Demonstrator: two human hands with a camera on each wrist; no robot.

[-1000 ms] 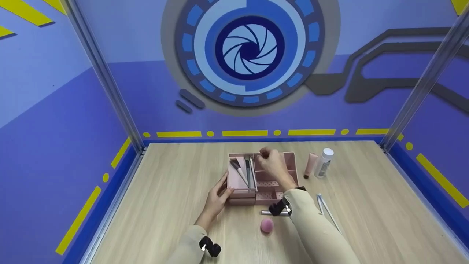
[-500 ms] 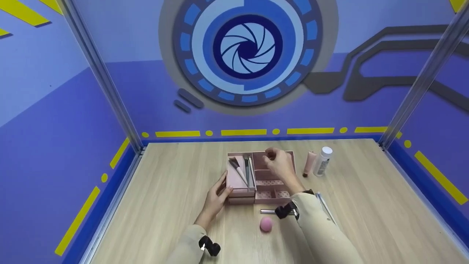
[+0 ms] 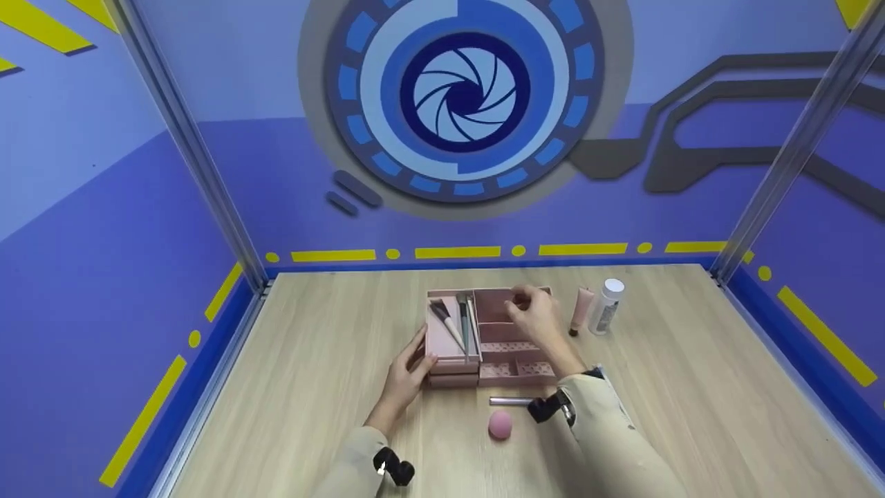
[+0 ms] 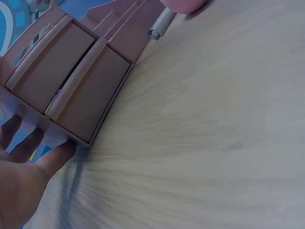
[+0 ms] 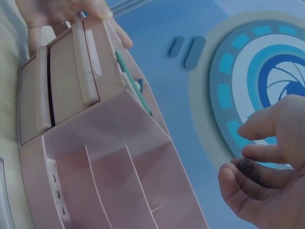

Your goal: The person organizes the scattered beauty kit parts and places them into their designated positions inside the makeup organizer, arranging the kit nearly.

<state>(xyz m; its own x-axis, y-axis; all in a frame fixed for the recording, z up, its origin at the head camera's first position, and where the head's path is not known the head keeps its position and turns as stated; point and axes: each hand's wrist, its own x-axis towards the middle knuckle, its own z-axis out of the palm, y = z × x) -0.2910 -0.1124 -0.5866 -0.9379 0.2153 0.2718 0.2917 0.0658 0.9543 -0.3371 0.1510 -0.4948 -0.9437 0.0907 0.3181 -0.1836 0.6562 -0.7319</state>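
Observation:
A pink makeup organizer [image 3: 453,380] with drawers on its left and open compartments on its right stands on the table. Several makeup brushes [image 3: 449,324] lie in its top left tray. My left hand [image 3: 403,379] rests against the organizer's left side; its fingertips [image 4: 66,150] touch the wall beside the drawers in the left wrist view. Above the back right compartments hovers my right hand [image 3: 539,318], fingers loosely bent. Nothing shows between those fingers [image 5: 259,126] in the right wrist view, and the back compartments [image 5: 152,167] look bare there.
In front of the organizer lie a silver tube [image 3: 510,401] and a pink makeup sponge [image 3: 500,425]. Right of it are a pink squeeze tube [image 3: 582,311] and a white-capped bottle [image 3: 606,310]. A thin stick [image 3: 614,394] is mostly hidden by my right sleeve.
My right hand has shifted slightly to the right over the back compartments, and its forearm now covers more of the thin sticks. My left hand stays at the organizer's side.

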